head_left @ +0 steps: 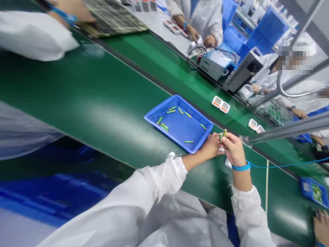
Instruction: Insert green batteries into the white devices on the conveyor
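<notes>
My right hand (233,148), with a blue wrist strap, is closed in a pinch on a small green and yellow battery (223,134) held just right of a blue tray (197,140). My left hand (212,146) is curled beside it, touching the tray's near right corner; a white object under both hands is mostly hidden. Several green and yellow batteries (164,126) lie loose in the tray, which rests on the green conveyor belt (102,103).
White and orange devices (220,104) and another pair (256,126) ride the far belt lane. A grey box with cables (212,67) and a black unit (243,72) stand across. Other white-coated workers line the far side. A second blue tray (314,191) sits at right, by another person's hand (321,226).
</notes>
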The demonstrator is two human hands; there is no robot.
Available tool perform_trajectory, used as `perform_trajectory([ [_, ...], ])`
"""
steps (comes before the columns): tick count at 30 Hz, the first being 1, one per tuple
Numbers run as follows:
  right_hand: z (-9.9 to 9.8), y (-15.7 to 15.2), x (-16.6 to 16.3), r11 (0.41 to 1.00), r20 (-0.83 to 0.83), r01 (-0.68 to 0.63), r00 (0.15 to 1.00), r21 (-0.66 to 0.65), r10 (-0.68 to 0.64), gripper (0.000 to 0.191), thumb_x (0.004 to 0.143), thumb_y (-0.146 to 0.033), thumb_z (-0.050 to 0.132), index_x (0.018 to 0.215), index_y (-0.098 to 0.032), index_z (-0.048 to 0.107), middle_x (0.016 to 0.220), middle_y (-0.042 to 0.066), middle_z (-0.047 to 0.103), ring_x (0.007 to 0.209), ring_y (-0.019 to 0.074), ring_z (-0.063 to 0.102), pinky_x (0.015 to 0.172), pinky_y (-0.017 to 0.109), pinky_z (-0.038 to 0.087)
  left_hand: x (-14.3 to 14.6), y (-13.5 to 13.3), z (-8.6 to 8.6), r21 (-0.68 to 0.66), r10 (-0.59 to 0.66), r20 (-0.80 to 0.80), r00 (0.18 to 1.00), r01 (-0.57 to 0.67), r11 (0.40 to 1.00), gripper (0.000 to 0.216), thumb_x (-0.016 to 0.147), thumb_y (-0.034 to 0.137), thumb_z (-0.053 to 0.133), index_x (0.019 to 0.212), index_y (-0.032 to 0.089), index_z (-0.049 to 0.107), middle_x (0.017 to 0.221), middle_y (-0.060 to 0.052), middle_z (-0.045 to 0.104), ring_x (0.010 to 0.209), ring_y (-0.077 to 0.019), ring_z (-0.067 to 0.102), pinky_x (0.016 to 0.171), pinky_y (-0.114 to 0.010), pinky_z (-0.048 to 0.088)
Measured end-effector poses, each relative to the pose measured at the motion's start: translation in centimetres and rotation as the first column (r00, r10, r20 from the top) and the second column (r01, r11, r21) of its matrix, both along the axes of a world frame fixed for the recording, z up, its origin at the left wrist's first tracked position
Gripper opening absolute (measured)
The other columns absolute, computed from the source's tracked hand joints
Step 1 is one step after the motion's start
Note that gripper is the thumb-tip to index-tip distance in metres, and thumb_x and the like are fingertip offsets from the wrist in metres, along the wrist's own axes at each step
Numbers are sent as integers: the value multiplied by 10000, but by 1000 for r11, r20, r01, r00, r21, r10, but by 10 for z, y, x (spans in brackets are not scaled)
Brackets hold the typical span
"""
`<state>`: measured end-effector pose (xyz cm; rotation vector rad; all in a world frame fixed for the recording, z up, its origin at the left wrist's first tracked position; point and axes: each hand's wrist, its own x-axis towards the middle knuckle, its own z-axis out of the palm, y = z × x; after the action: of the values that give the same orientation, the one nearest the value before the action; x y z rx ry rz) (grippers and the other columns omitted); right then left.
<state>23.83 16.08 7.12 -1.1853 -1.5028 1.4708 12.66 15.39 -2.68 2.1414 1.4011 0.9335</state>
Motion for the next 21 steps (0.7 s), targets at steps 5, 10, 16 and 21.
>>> perform_trajectory([
  [5,-36,-7,86,923,303,358,872,143,-385,410,781,-527,884,1014,-189,878,851,52,806,720,196,660,698,344,540,-7,-3,5,-119,58,-37,998,-62,991,843,852,390,944,1536,177,499,1474,-159,630,1331,-384,550,1095,-510,464],
  [10,-49,-12,85,945,454,193,840,262,-298,326,860,-486,797,1037,-235,908,999,72,859,857,246,773,853,383,620,-9,-6,8,-126,65,-76,995,-74,989,757,883,369,889,1515,196,510,1498,-137,637,1355,-378,557,1120,-501,449],
  [16,-53,-10,73,915,343,281,862,289,-373,322,918,-451,781,1125,-228,886,1027,80,862,816,242,806,831,389,679,-9,-6,4,-134,80,-63,995,-88,987,746,865,332,903,1492,180,529,1455,-146,659,1355,-374,568,1130,-492,454],
  [21,-64,-15,68,892,352,214,862,398,-364,258,981,-432,751,1107,-238,865,1073,74,850,889,235,812,866,381,689,-10,-7,4,-122,71,-52,996,-77,989,709,886,341,877,1488,192,532,1455,-148,660,1335,-381,577,1099,-505,466],
])
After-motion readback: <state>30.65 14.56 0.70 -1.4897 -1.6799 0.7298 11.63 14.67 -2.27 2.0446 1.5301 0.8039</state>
